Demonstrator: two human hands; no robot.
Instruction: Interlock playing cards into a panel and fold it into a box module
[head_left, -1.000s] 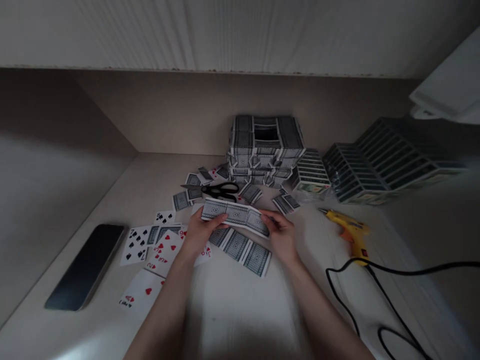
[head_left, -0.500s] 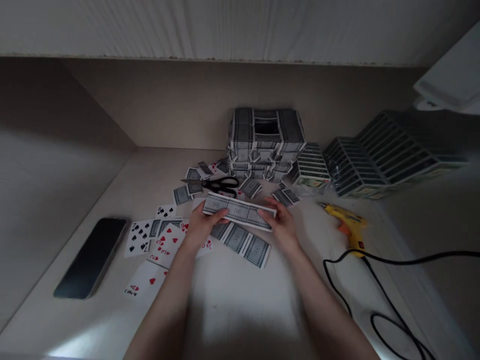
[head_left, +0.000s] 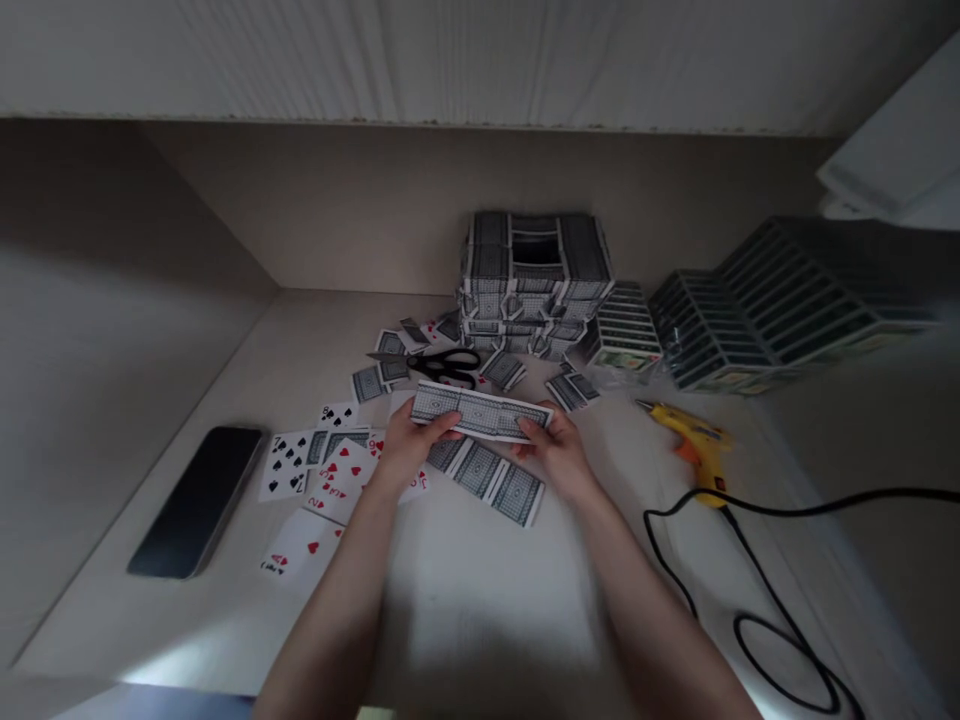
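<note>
Card strip: a row of joined playing cards, backs up (head_left: pixel 480 412), held just above the worktop (head_left: pixel 495 620) between the two hands, running a bit slantwise.
Left hand: this grip (head_left: pixel 401 445) is closed on the strip's left end, thumb on the card backs.
Right hand: same deal at the other end (head_left: pixel 564 458), thumb on top, fingers curled behind as far as I can tell in this murky light.
Weight and feel: gotta be super light. I'd guess springy but easy to crease, weakest at the joins, and the coated faces probably slide a bit under dry thumbs.
Best hold: the two ends, like now, with light pressure. Squeezing inward would likely bow the middle.
Second strip: another row of card backs (head_left: pixel 484 474), just below the grips on the near side, so dipping the held one could nudge it.
Far side: black-handled scissors (head_left: pixel 457 362) just beyond the left grip, then the boxy card build (head_left: pixel 581 250) behind. Pushing forward looks tight.
Left side: face-up cards (head_left: pixel 283 468) near the left wrist, phone (head_left: pixel 199 505) farther out.
Right side: yellow glue gun (head_left: pixel 703 455) well apart from the right grip, its cord (head_left: pixel 652 535) looping nearer the forearm. Easier sideways room before that, and toward the body too.
</note>
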